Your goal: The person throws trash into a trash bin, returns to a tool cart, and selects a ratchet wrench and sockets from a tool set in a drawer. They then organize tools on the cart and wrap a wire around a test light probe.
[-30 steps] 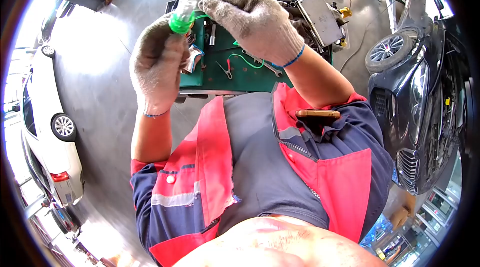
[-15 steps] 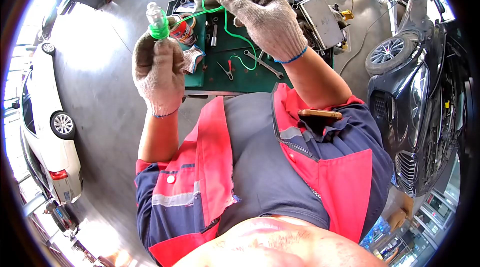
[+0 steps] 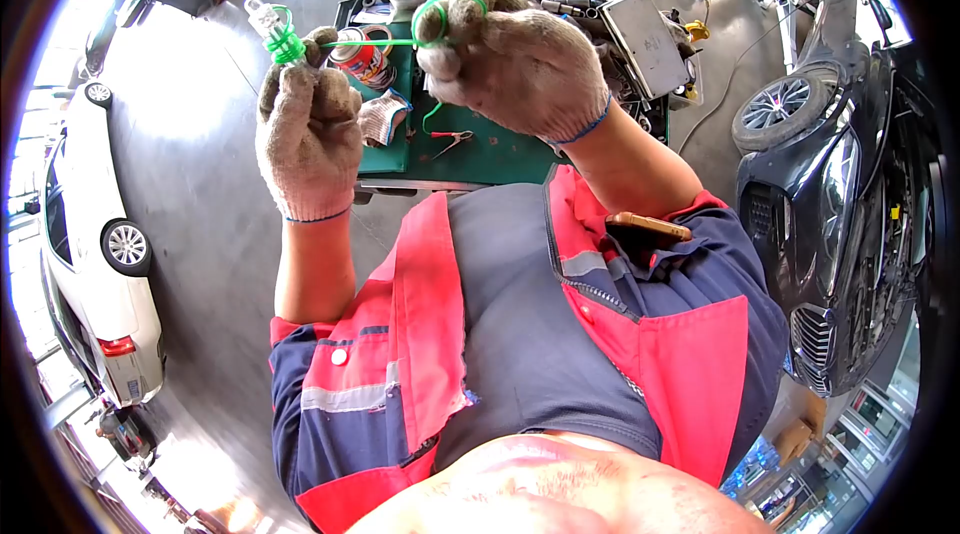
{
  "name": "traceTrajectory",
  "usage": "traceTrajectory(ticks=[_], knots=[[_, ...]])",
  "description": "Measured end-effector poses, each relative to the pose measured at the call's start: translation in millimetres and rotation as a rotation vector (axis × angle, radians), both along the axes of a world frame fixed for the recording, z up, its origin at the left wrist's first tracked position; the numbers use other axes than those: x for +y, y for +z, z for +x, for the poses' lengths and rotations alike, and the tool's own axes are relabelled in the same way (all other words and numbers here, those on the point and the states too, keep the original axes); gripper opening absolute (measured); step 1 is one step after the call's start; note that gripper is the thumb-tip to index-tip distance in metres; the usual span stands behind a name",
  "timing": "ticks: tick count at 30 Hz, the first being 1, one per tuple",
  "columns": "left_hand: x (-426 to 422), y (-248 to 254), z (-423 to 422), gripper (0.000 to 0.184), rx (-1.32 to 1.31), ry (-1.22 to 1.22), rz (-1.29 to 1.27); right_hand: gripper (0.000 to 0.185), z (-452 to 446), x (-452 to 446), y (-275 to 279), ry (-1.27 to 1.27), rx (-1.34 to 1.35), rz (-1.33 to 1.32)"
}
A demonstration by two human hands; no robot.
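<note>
My left hand (image 3: 308,139), in a worn knit glove, is closed around the lower end of a test light (image 3: 264,18) with a clear body. Green wire (image 3: 375,43) is wound about the test light and runs taut across to my right hand (image 3: 530,69). That hand, gloved too, is closed on the wire, which makes a loop round its fingers. Below it, the wire's free end hangs with a red alligator clip (image 3: 450,137) over the green-topped cart (image 3: 400,163). The wire's path inside the right glove is hidden.
On the cart are a spray can (image 3: 362,62), a spare glove (image 3: 383,118), a flat grey case (image 3: 642,42) and several sockets. A white car (image 3: 95,244) stands at the left, a dark car (image 3: 830,204) at the right. A phone (image 3: 648,227) sits in the chest pocket.
My left hand and the test light have moved left and tilted. The right hand has turned and lowered, pulling the wire taut; the clip end has shifted left and its slack has shortened.
</note>
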State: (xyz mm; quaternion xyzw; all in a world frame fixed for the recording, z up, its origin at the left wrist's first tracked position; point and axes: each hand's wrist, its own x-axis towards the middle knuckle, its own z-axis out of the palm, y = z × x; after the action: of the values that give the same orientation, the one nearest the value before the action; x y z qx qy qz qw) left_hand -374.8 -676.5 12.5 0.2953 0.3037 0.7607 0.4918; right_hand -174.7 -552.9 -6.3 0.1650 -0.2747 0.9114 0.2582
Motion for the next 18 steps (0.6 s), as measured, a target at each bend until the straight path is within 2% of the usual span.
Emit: traceTrajectory(ticks=[4,7,9,11,13,15,18], knots=[[-1.7,-0.9,-0.9,0.041,0.002,0.003,0.013,0.019,3.6,-3.1,-0.7,0.04,0.009,0.016],[-1.2,2.1,2.7,0.038,0.038,0.08,-0.005,0.016,5.2,-10.5,6.3,-0.157,-0.187,0.067],[-3.1,2.2,2.6,0.035,0.119,0.147,-0.034,0.019,5.9,-16.9,22.5,-0.506,-0.612,0.15],[-8.0,-0.4,-1.4,0.031,0.252,0.182,-0.059,0.02,5.2,-13.8,19.1,-0.839,-0.785,0.333],[-12.2,-11.1,-2.5,0.024,0.4,0.198,-0.097,0.02,5.0,-12.4,15.3,-1.02,-0.772,0.469],[-13.3,-6.9,11.8,0.023,0.612,0.298,-0.289,0.019,0.2,-7.3,5.5,-1.174,-0.733,0.619],[-15.5,2.0,23.4,0.021,0.875,0.251,-0.317,0.018,-6.5,-18.7,6.1,-1.121,-0.695,0.54]])
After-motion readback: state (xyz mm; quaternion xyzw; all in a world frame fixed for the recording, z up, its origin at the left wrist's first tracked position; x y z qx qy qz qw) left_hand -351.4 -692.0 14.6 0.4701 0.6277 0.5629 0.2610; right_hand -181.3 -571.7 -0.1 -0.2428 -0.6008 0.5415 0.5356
